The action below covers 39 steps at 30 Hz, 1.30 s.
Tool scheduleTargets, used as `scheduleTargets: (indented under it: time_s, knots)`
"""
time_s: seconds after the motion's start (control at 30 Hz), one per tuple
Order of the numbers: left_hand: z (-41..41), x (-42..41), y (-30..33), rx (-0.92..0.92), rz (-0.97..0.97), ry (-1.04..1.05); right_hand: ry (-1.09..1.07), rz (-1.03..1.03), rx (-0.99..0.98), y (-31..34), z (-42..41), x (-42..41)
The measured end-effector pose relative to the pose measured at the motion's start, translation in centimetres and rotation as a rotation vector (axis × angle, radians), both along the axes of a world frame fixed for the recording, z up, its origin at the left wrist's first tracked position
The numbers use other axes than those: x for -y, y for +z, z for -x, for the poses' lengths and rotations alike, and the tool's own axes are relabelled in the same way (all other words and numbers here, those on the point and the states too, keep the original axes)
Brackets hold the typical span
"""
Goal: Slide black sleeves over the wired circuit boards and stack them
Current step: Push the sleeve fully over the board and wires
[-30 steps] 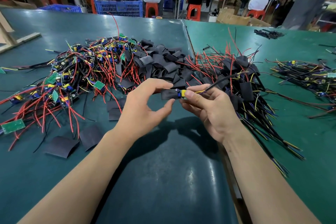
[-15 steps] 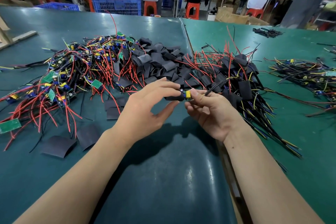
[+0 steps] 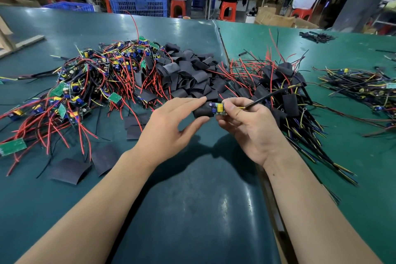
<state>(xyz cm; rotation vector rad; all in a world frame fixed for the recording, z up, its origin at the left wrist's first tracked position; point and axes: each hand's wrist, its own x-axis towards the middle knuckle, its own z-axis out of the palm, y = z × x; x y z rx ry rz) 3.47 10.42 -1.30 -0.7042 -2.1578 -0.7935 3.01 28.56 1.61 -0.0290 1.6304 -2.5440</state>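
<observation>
My left hand pinches a black sleeve between fingers and thumb above the green table. My right hand pinches a small circuit board with a yellow part; the board's left end sits inside the sleeve's mouth and its black cable trails up to the right. A heap of bare wired boards with red wires lies at the left. Loose black sleeves are piled in the middle. Sleeved boards are stacked at the right.
Flat sleeves lie on the table near my left forearm. Another bundle of wired boards lies far right. A seam between two tables runs under my right arm. Blue crates and seated people are beyond the far edge.
The sleeve has slid further over the board, so less of the board shows. Both hands have stayed close together over the same spot.
</observation>
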Motion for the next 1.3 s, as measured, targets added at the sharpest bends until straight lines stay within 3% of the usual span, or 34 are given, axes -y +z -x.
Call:
scheduleTargets:
  time_s: [0.2,0.4,0.57,1.1,1.3]
  knots:
    - [0.36,-0.11,0.06,-0.075,-0.028,-0.050,-0.033,0.006,-0.025,0.02,-0.10,0.37]
    - [0.34,-0.07,-0.01,-0.092,-0.076,-0.056,-0.012,0.103,0.078,0.35,-0.06,0.35]
    - [0.20,-0.11,0.24,-0.137,-0.077,-0.068,-0.013,0.049,0.031,0.40,-0.15,0.19]
    - [0.12,-0.11,0.25,0.022,-0.033,-0.084,0.034,-0.044,-0.047,-0.01,-0.20,-0.03]
    - [0.22,-0.28,0.23,-0.023,-0.019,-0.098,0.039,0.021,0.019,-0.08,-0.12,0.05]
